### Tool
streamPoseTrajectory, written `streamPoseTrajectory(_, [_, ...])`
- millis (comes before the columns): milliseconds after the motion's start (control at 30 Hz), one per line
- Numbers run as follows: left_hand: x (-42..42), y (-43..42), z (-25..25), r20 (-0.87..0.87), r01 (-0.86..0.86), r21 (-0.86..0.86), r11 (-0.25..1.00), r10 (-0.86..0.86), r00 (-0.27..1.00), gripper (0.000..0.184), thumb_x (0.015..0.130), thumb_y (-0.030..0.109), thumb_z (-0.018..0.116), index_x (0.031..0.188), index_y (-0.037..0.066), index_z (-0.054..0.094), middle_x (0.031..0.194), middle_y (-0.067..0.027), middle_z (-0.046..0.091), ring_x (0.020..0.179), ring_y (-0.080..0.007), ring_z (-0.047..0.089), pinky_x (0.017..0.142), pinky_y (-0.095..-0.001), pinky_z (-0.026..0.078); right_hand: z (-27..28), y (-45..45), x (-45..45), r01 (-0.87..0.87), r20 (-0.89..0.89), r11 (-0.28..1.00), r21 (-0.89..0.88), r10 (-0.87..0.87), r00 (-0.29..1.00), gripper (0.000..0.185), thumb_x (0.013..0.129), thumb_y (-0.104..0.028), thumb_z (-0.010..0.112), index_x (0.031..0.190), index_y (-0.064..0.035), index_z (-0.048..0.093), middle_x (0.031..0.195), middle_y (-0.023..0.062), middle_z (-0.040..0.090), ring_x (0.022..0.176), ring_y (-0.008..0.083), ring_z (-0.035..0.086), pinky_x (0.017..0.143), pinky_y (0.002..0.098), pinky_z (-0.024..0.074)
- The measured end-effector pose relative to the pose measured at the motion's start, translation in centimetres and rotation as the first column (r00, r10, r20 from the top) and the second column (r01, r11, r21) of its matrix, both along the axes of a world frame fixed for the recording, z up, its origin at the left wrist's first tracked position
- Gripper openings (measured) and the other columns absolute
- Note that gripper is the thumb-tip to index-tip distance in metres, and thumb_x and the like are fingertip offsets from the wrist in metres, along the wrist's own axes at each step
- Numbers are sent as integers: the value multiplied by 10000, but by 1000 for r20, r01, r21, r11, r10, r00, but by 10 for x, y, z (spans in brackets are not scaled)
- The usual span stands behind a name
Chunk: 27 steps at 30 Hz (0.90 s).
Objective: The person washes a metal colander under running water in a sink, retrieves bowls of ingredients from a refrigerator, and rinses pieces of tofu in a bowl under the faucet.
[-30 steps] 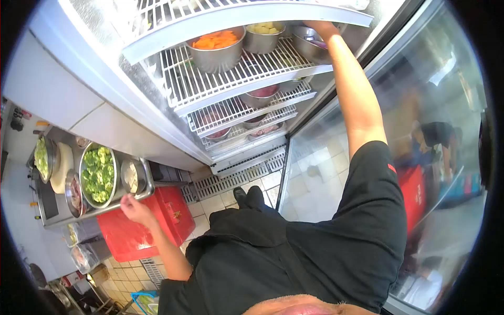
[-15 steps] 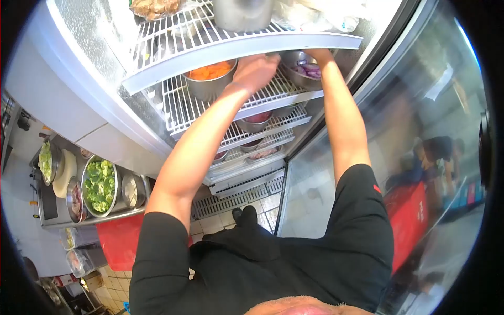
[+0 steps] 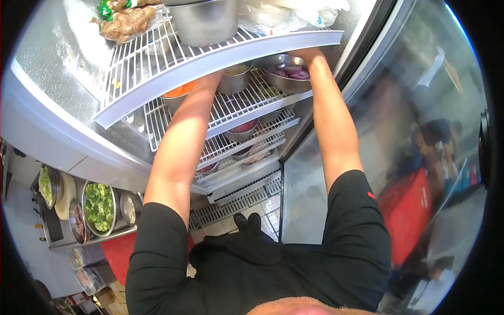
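Observation:
Both my arms reach into a tall fridge, below its upper wire shelf. My left forearm passes in front of a metal pot of orange carrot pieces (image 3: 177, 91), and the left hand is hidden behind the shelf's front edge. Just right of that wrist stands a metal pot (image 3: 233, 84) with pale contents. My right hand (image 3: 305, 53) is at the back right rim of a metal bowl (image 3: 283, 84) holding sliced red onion (image 3: 292, 72). The shelf edge hides its fingers, so its grip on the bowl cannot be made out.
A large metal pot (image 3: 205, 23), a bag of brown food (image 3: 131, 23) and white plastic bags (image 3: 283, 18) sit on the upper shelf (image 3: 220, 58). Lower shelves hold several bowls. The glass door (image 3: 420, 131) stands open at right. Broccoli (image 3: 98, 206) fills a bowl on the left counter.
My left hand has gone deeper under the upper shelf, out of sight, and the pale-filled pot now shows. My right hand stays by the onion bowl. The view has shifted.

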<state>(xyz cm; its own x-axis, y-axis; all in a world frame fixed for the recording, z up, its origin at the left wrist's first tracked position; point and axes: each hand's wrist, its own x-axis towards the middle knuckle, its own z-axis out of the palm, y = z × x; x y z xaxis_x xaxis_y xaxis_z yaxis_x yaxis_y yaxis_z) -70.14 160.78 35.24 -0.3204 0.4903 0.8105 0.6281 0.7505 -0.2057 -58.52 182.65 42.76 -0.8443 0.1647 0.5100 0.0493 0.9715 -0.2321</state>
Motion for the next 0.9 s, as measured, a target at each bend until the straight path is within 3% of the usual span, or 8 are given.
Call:
streamPoseTrajectory(67, [0,4,2,-26,13,4,1000,-12,1000,283,903,284,487,997,72,648,916,-138,675,767,-326,659,671,-484,518,11,-9,8,63,112,989,-136,-48,993,426,845,-413,628,1083,-65,688,1088,169,683,1003,305,630,877,384,484])
streamPoseTrajectory(167, [5,9,6,21,105,26,994,-105,994,237,889,253,501,956,75,642,880,-134,671,714,-316,659,611,-469,518,-6,17,-7,-30,-35,1000,-9,29,999,416,825,-415,641,1055,-73,695,1073,167,686,997,310,637,858,393,495])
streamPoseTrajectory(400, [-14,21,-6,-58,125,67,990,-121,991,149,815,172,572,913,72,625,775,-122,626,633,-317,638,544,-458,506,31,-23,32,-25,233,1000,-8,26,972,397,852,-402,635,1089,-88,693,1055,153,694,991,330,640,899,381,481])
streamPoseTrajectory(500, [-1,22,2,-132,159,68,985,-149,980,152,810,178,590,901,65,634,794,-146,613,672,-335,628,571,-473,505,12,-35,69,-91,-111,996,-21,88,990,468,819,-501,662,1022,-84,727,940,145,715,936,328,657,888,381,487])
streamPoseTrajectory(533, [6,21,9,-161,188,71,980,-175,971,152,810,184,596,893,64,638,804,-156,610,685,-341,624,581,-477,505,10,-44,85,15,-27,998,-55,-16,999,479,803,-522,669,976,-80,736,885,143,713,901,325,663,865,383,495])
streamPoseTrajectory(633, [14,25,20,95,209,31,977,-211,973,171,801,215,629,875,63,658,845,-181,608,713,-347,614,605,-480,502,17,-68,109,236,102,962,-135,-223,969,510,769,-570,684,843,-71,755,727,134,695,793,319,675,795,390,517])
streamPoseTrajectory(767, [-6,35,12,84,252,19,968,-253,964,210,810,268,648,902,82,681,785,-177,619,678,-351,602,602,-471,494,10,-60,107,240,-44,960,-146,-249,968,522,771,-582,679,738,-66,746,624,136,658,653,328,659,672,403,528])
streamPoseTrajectory(900, [5,32,23,407,302,101,948,-317,857,321,924,372,547,1066,118,684,884,-188,672,822,-327,654,723,-442,522,-1,-43,96,139,-108,975,-172,-159,981,581,719,-629,697,679,-49,718,595,142,636,597,337,632,611,398,515])
